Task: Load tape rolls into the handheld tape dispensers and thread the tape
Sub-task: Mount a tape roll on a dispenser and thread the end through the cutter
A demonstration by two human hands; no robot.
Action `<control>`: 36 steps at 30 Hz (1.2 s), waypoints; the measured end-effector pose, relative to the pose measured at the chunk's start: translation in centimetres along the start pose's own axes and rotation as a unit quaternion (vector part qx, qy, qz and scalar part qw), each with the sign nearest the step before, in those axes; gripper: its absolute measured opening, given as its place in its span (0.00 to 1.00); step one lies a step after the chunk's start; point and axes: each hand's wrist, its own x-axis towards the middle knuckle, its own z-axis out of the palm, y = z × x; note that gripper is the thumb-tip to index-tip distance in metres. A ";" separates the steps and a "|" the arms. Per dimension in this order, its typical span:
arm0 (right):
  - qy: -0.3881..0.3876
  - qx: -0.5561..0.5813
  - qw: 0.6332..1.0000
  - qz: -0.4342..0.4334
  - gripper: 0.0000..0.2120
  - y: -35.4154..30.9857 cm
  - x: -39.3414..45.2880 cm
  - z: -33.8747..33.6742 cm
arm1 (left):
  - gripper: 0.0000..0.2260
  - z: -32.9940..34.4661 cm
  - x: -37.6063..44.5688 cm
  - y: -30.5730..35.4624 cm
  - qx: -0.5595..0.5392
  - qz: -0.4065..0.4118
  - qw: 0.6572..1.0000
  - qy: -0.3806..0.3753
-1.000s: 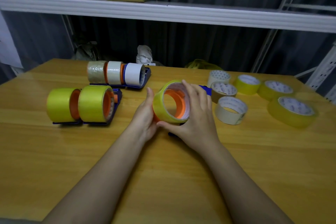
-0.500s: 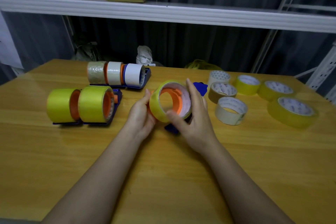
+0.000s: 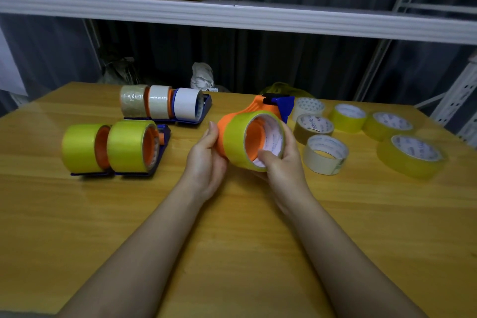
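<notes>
Both hands hold one dispenser (image 3: pixel 260 111) above the wooden table (image 3: pixel 232 253), mid-table. Orange body, blue front end pointing away from the person. A yellow tape roll (image 3: pixel 240 141) sits on its orange hub, open core facing right and toward the camera.

Left hand (image 3: pixel 206 160): fingers wrapped on the orange side of the dispenser, left of the roll. Right hand (image 3: pixel 284 162): clamped on the roll, thumb hooked inside the core at the lower rim, fingers behind the roll's right edge.

Relative to the held dispenser:
- Left, on the table: two loaded dispensers with yellow rolls (image 3: pixel 111 148), side by side on blue bases.
- Left and farther back: three loaded dispensers (image 3: pixel 162 103) in a row, holding clear, off-white and white rolls.
- Right: six loose rolls lying flat; nearest is a cream roll (image 3: pixel 325 154), behind it a brown roll (image 3: pixel 313 128), the rest yellow or pale.

Can't tell whether the tape end is threaded through the front; that part is too small and dark.
</notes>
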 end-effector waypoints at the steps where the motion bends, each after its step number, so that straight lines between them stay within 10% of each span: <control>1: 0.014 -0.008 1.000 -0.006 0.28 0.0 0.0 -0.2 | 0.18 0.0 0.0 -0.2 0.030 0.008 1.000 -0.002; 9: 0.012 -0.142 0.989 -0.046 0.26 -0.1 0.4 -1.0 | 0.15 -0.1 -0.6 0.1 0.260 0.073 0.961 -0.066; 13: 0.016 -0.155 0.987 -0.044 0.25 -0.3 0.3 -1.2 | 0.43 -0.4 -0.8 0.4 0.281 0.009 0.953 -0.111; 18: -0.002 -0.015 0.999 0.029 0.09 -0.7 0.5 -1.1 | 0.38 -0.5 -0.6 0.2 0.306 0.041 0.949 -0.072; 23: -0.056 0.090 0.982 0.156 0.31 -1.0 0.7 -0.5 | 0.35 -0.3 -0.9 0.1 0.247 0.058 0.966 -0.056; 32: -0.011 -0.013 0.997 0.078 0.41 -0.5 0.5 0.0 | 0.35 -0.3 -0.9 0.0 0.238 0.056 0.966 -0.085; 36: 0.008 -0.044 0.998 0.032 0.26 -0.5 0.5 -0.4 | 0.27 -0.1 -1.0 0.0 0.238 0.057 0.966 -0.082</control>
